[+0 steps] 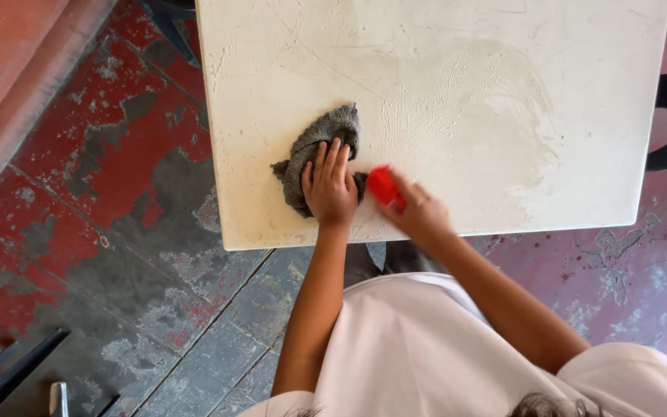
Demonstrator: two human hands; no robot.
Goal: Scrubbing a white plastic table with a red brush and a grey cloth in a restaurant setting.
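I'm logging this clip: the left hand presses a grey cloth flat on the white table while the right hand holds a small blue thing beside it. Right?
Not quite: the thing in the right hand is red, not blue, as the head view shows. The rest stands: the left hand presses the grey cloth on the white table.

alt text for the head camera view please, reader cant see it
Seen from above, a person's left hand presses flat on a grey cloth near the front edge of a scuffed white table, while the right hand grips a small red object, blurred. Below is a worn floor of peeling red paint.
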